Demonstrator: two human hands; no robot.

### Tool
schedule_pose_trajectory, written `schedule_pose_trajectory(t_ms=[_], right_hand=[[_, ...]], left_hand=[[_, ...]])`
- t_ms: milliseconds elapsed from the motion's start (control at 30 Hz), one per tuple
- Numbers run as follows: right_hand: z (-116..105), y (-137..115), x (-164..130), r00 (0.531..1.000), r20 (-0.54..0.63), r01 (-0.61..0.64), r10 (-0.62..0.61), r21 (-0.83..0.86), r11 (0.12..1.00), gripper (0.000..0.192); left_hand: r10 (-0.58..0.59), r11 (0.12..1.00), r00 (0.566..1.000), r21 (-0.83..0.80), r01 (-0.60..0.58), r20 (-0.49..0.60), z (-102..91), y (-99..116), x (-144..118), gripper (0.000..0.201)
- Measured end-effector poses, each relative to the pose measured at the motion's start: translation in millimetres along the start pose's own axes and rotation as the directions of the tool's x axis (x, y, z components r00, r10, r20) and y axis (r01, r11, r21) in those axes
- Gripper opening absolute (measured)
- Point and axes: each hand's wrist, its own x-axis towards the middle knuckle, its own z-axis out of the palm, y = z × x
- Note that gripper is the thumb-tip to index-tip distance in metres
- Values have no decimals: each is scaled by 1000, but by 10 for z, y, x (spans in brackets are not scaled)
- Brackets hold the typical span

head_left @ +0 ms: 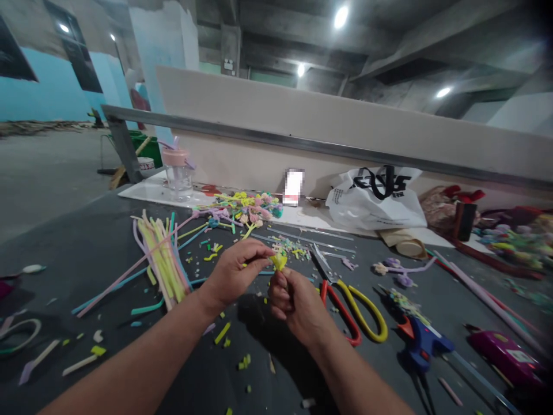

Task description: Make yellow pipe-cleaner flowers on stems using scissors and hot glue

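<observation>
My right hand (294, 304) is closed in a fist around the stem of a small yellow straw flower (279, 261), holding it upright above the dark table (86, 248). My left hand (237, 271) reaches in from the left and pinches the yellow petals with its fingertips. A bundle of pastel straws (162, 259) lies just left of my left hand. Scissors with red and yellow handles (352, 308) rest right of my right hand.
A blue glue gun (421, 340) and a magenta object (503, 351) lie at the right. Finished straw flowers (246, 210), a clear cup with a pink lid (177, 173) and a white plastic bag (375, 199) stand at the back. Straw offcuts litter the table.
</observation>
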Motion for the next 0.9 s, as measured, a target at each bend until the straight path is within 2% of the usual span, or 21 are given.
schedule_pose_trajectory(t_ms=[200, 367, 567, 700, 767, 900], right_hand=[[5, 35, 16, 999, -33, 2, -3, -30, 1000, 15], [11, 40, 12, 999, -41, -25, 23, -51, 998, 12], [20, 46, 9, 999, -23, -33, 31, -61, 998, 12], [9, 63, 17, 1000, -21, -24, 23, -57, 998, 12], [3, 67, 23, 999, -25, -25, 24, -43, 999, 12], [6, 60, 28, 999, -41, -36, 35, -30, 999, 13]], left_hand=[[108, 980, 994, 166, -109, 14, 24, -9, -44, 13], [180, 957, 981, 218, -193, 76, -15, -22, -59, 12], [252, 886, 946, 344, -310, 203, -97, -45, -85, 18], [312, 860, 922, 345, -377, 230, -101, -52, -95, 19], [308, 876, 929, 320, -361, 206, -78, -45, -84, 18], [134, 956, 985, 246, -158, 109, -22, -20, -36, 8]])
